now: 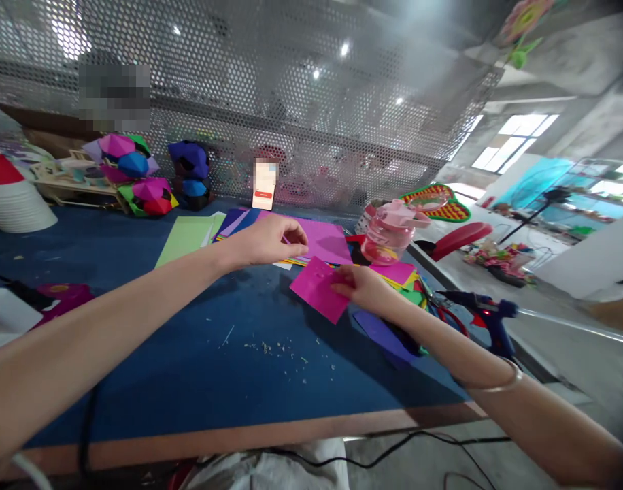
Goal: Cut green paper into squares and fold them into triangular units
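A magenta square sheet (319, 289) is pinched at its right edge by my right hand (360, 287), held a little above the blue table. Small marks or bits show near its top corner. Over the stack of coloured sheets (326, 238) is my left hand (275, 239), its fingers curled with thumb and fingertips close together; whether anything small is between them cannot be made out. Beneath my right forearm lie purple pieces (385, 337) and other coloured scraps.
On the right are a pink bottle (390, 231), scissors (449, 316) and a blue glue gun (487, 313). A lit phone (263, 185) stands at the back. Folded paper shapes (148, 196) and stacked cups (16, 201) stand at left. Crumbs (265, 347) dot the table (189, 381).
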`<act>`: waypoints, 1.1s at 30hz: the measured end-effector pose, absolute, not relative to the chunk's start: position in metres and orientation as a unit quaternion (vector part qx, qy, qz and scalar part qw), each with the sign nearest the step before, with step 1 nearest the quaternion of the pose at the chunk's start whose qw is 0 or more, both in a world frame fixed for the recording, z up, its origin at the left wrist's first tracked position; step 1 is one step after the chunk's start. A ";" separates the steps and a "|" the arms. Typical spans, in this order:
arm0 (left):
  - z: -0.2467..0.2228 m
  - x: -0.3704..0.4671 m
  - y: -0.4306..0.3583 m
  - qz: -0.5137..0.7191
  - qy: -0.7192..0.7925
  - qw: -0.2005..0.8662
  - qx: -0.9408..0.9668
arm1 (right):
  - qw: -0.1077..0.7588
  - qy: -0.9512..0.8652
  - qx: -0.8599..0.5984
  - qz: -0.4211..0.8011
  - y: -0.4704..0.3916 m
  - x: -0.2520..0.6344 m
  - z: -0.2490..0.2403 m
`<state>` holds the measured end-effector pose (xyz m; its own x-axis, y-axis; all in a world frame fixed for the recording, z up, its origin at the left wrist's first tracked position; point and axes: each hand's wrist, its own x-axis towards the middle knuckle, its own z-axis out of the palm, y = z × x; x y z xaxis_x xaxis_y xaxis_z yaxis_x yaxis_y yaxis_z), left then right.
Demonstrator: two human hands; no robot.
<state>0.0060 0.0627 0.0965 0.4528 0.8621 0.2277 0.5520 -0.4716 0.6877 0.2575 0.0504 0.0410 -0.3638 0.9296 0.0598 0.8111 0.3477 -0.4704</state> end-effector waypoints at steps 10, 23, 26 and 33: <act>0.102 0.037 0.057 0.277 0.385 0.283 0.834 | 0.178 -0.790 -0.551 0.200 -0.018 0.253 0.026; 0.103 0.047 0.052 0.276 0.354 0.308 0.839 | 0.222 -0.693 -0.586 0.357 -0.073 0.227 0.018; 0.108 0.042 0.046 0.273 0.356 0.294 0.844 | 0.224 -0.701 -0.568 0.370 -0.062 0.217 0.026; 0.112 0.028 0.046 0.278 0.399 0.292 0.823 | 0.229 -0.683 -0.600 0.349 -0.052 0.239 0.025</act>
